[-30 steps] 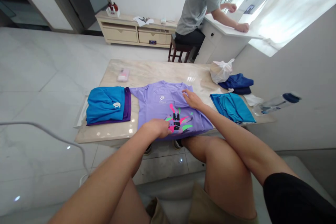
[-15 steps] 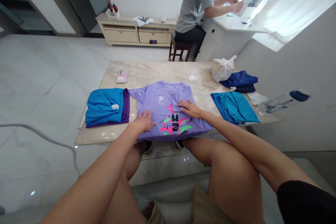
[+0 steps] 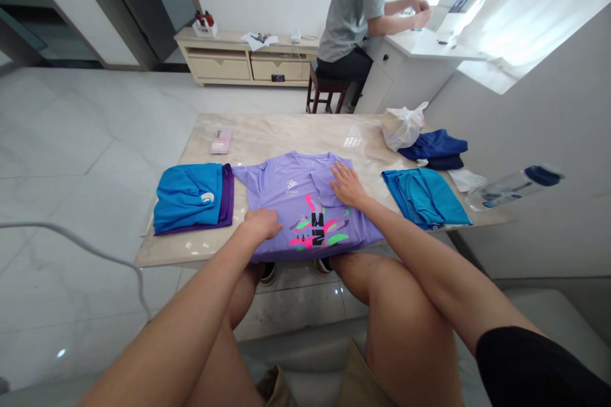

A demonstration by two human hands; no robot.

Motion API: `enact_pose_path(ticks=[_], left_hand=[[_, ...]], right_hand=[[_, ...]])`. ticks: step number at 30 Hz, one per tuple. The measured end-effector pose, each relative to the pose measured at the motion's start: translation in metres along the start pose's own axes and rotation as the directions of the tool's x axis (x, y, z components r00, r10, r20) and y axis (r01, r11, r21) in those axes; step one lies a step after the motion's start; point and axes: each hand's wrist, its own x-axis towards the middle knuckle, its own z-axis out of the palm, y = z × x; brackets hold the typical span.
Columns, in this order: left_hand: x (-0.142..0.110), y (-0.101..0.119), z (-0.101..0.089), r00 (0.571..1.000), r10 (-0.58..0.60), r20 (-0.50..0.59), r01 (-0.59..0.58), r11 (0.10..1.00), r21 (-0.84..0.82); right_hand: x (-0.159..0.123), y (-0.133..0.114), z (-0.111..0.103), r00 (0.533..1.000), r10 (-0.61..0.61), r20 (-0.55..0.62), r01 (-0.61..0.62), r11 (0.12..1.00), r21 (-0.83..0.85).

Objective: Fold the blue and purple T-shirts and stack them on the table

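A lilac T-shirt with a pink, green and black print lies flat at the near edge of the marble table. My left hand rests on its lower left part with the fingers curled, gripping the fabric. My right hand lies flat on the shirt's right side, fingers spread.
A folded blue and purple stack sits at the left, folded teal cloth at the right, with navy cloth, a white plastic bag and a water bottle beyond. A pink phone lies further back. Another person sits at a white desk.
My left hand went from flat and spread to curled on the shirt's left part. My right hand slid a little up the shirt's right side. The person behind moved their arms.
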Motion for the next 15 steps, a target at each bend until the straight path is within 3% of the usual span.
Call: enact_pose_path(ticks=[3, 5, 8, 11, 15], left_hand=[[-0.003, -0.004, 0.002, 1.000, 0.020, -0.017, -0.020, 1.000, -0.021], [-0.005, -0.010, 0.004, 0.999, 0.025, -0.040, -0.026, 0.999, -0.030], [-0.006, -0.018, 0.008, 0.997, 0.060, -0.047, -0.062, 0.997, -0.037], [-0.007, -0.021, 0.009, 0.993, 0.108, -0.035, -0.110, 0.993, -0.045], [-0.004, -0.026, 0.008, 0.995, 0.067, -0.069, -0.071, 0.996, -0.050]], right_hand=[[-0.005, -0.021, 0.000, 0.958, -0.207, 0.198, 0.206, 0.978, 0.022], [-0.005, -0.029, -0.002, 0.951, -0.227, 0.208, 0.229, 0.973, 0.013], [0.003, -0.033, -0.014, 0.976, -0.087, 0.201, 0.095, 0.995, -0.030], [0.012, -0.036, -0.024, 0.940, 0.070, 0.335, -0.050, 0.996, -0.069], [0.004, -0.043, -0.028, 0.904, 0.141, 0.403, -0.105, 0.988, -0.109]])
